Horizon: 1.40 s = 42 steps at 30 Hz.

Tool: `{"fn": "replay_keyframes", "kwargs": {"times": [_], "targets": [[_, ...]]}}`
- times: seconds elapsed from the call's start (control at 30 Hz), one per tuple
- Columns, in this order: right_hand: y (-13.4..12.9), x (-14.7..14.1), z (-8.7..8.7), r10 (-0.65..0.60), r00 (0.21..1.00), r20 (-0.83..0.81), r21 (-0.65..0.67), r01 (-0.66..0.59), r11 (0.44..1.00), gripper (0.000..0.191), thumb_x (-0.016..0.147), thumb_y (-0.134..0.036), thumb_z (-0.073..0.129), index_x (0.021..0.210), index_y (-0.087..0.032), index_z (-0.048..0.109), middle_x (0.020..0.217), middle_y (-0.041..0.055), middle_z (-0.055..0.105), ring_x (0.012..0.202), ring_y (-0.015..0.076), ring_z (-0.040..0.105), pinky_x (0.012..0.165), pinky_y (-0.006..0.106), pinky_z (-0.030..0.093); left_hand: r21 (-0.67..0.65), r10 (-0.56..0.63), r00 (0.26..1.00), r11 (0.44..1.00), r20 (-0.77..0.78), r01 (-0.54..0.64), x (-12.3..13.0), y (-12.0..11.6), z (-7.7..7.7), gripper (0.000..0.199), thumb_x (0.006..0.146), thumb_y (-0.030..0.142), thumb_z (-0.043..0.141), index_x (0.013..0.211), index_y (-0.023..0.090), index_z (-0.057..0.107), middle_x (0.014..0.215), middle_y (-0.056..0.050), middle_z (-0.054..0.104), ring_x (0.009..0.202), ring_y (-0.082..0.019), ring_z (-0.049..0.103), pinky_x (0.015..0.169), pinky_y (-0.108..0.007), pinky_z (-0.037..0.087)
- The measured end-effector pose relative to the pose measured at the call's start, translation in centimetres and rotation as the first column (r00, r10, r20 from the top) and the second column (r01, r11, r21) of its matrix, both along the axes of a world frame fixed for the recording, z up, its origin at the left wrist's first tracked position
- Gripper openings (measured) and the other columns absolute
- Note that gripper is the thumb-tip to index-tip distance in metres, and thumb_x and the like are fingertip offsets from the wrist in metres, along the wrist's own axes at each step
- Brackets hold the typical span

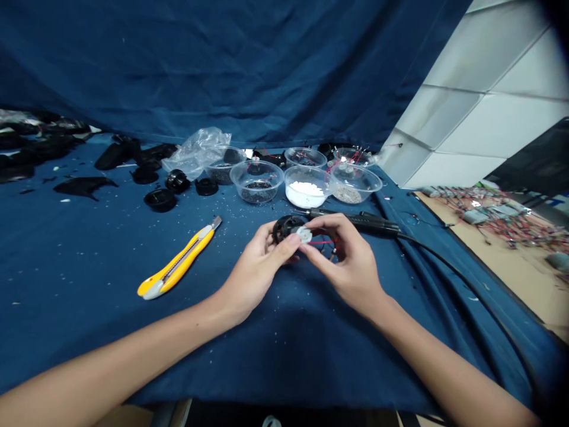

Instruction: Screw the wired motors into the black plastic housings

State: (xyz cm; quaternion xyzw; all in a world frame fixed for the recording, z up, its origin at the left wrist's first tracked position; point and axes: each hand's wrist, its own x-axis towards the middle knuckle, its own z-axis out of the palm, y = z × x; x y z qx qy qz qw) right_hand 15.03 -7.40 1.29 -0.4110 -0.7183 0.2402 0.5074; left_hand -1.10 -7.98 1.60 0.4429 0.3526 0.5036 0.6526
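Above the middle of the blue cloth, my left hand (255, 261) is closed around a black round plastic housing (285, 226), with its thumb stretched toward my right hand. A small pale grey round part (304, 235) with red and dark wires (323, 242) sits at the housing's right side. My right hand (349, 255) pinches this part between thumb and fingertips. The two pieces touch or nearly touch; the fingers hide where they meet. Just behind my right hand lies a black corded electric screwdriver (364, 223). A yellow utility knife (180, 261) lies to the left.
Several clear plastic bowls stand behind my hands, one with white bits (306, 193), another with small screws (347, 193). Black plastic caps (160, 200) and a clear bag (198, 151) lie back left. Wired parts (493, 210) cover a board at right. The screwdriver's cable (466, 281) curves forward.
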Motion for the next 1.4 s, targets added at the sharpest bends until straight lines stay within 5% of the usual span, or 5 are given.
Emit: {"fn": "replay_keyframes", "kwargs": {"times": [0.2, 0.93, 1.17, 1.27, 1.4], "targets": [[0.5, 1.1, 0.7, 0.174, 0.955, -0.24, -0.156, -0.215, 0.964, 0.04, 0.088, -0.055, 0.051, 0.115, -0.026, 0.056, 0.119, 0.0074, 0.058, 0.113, 0.0223, 0.057, 0.099, 0.042, 0.048, 0.129, 0.088, 0.989, 0.989, -0.121, -0.073, -0.6, 0.9, -0.2, 0.043, 0.077, 0.024, 0.073, 0.115, 0.015, 0.054, 0.112, -0.008, 0.064, 0.105, -0.02, 0.059, 0.091, -0.029, 0.045], [1.1, 1.1, 0.6, 0.22, 0.905, -0.363, -0.358, -0.354, 0.864, 0.043, 0.067, -0.025, 0.081, 0.105, -0.023, 0.062, 0.108, 0.0036, 0.065, 0.103, 0.0182, 0.062, 0.087, 0.033, 0.057, 0.485, 0.112, 0.901, 0.866, -0.42, 0.118, -2.0, 0.8, -0.3, 0.042, 0.085, 0.027, 0.065, 0.123, 0.02, 0.051, 0.117, -0.007, 0.062, 0.109, -0.023, 0.058, 0.094, -0.03, 0.043], [1.1, 1.9, 1.3, 0.265, 0.934, -0.241, -0.508, -0.354, 0.785, 0.038, 0.082, -0.031, 0.067, 0.119, -0.023, 0.059, 0.122, 0.0055, 0.062, 0.105, 0.0188, 0.063, 0.092, 0.034, 0.052, 0.874, 0.681, 0.55, 0.401, -0.484, 0.273, -2.6, 2.2, -0.6, 0.036, 0.086, 0.024, 0.063, 0.118, 0.015, 0.049, 0.1, -0.008, 0.058, 0.095, -0.022, 0.051, 0.084, -0.038, 0.046], [0.9, 1.6, 0.8, 0.323, 0.927, -0.189, -0.518, -0.374, 0.77, 0.033, 0.079, -0.03, 0.071, 0.109, -0.021, 0.063, 0.096, 0.0017, 0.069, 0.087, 0.0164, 0.066, 0.078, 0.028, 0.054, 0.899, 0.692, 0.586, 0.236, -0.422, 0.368, -2.9, 2.3, -0.3, 0.043, 0.09, 0.023, 0.06, 0.128, 0.014, 0.042, 0.105, -0.011, 0.057, 0.1, -0.023, 0.049, 0.086, -0.038, 0.047], [0.9, 1.4, 0.1, 0.293, 0.954, -0.066, -0.352, -0.297, 0.888, 0.011, 0.082, -0.024, 0.066, 0.091, -0.02, 0.068, 0.084, -0.0012, 0.068, 0.075, 0.0128, 0.062, 0.069, 0.023, 0.05, 0.869, 0.607, 0.655, 0.124, -0.449, 0.48, -3.4, 2.1, 0.3, 0.066, 0.088, 0.031, 0.064, 0.141, 0.016, 0.029, 0.119, -0.014, 0.052, 0.118, -0.025, 0.046, 0.099, -0.041, 0.045]]}}
